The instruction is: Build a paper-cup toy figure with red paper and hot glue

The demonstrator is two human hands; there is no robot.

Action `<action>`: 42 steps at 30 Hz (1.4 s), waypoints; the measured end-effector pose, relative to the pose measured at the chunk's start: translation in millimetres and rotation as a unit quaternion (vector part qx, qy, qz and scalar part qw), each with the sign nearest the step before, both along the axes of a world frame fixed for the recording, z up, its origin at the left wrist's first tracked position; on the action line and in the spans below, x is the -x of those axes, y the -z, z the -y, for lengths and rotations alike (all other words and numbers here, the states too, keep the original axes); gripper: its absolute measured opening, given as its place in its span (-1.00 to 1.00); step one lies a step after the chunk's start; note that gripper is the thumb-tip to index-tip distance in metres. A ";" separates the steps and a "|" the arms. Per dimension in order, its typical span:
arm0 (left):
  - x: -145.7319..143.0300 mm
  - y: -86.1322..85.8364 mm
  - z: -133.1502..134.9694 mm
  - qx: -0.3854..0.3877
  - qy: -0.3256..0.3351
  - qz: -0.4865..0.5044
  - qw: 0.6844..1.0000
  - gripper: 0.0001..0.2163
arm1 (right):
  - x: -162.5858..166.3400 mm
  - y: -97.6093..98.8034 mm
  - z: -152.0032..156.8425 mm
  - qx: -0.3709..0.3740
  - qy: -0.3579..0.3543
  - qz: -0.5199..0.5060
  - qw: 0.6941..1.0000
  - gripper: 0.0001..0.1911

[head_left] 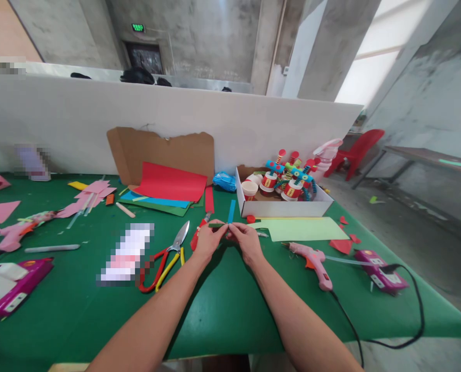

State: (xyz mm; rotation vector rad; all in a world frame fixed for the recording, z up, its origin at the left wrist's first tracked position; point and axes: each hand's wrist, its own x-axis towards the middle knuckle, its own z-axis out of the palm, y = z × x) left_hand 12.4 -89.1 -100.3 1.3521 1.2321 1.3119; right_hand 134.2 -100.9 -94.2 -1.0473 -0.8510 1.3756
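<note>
My left hand (210,238) and my right hand (248,242) meet over the middle of the table, both closed in a pinch. Between their fingertips is the crossing of a blue paper strip (232,211), which points away from me, and a dark green paper strip (216,225), which sticks out to the left. The fingers hide the exact fold. A pale green strip (256,225) shows just beyond my right hand; whether it is held I cannot tell. Partly behind my left hand lies a red-handled tool (194,241). Open-bladed scissors (168,258) with red and yellow handles lie farther left.
A pink glue gun (313,261) lies right, its cord trailing to the edge; another glue gun (15,233) is at left. Behind stand a white box (288,208) of paper-cup figures and coloured sheets (172,182). Pale green paper (307,229) lies right. A white partition (176,113) closes the back.
</note>
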 end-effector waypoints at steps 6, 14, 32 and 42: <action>-1.4 -0.8 1.1 0.026 0.016 0.044 0.999 -0.74 | 0.1 3.2 -1.1 0.018 0.011 -0.030 0.999 -0.65; -2.1 -1.7 1.4 0.033 0.014 0.068 0.997 -0.75 | 1.8 5.5 -2.0 0.019 0.016 -0.047 0.999 -0.64; -5.6 2.2 0.8 0.067 0.020 0.112 0.991 -0.65 | 1.7 2.7 0.2 -0.020 0.009 -0.020 1.000 -0.64; 1.8 10.7 -5.1 0.028 -0.028 0.010 0.999 -0.74 | 0.4 2.2 0.3 -0.007 -0.008 0.018 1.000 -0.66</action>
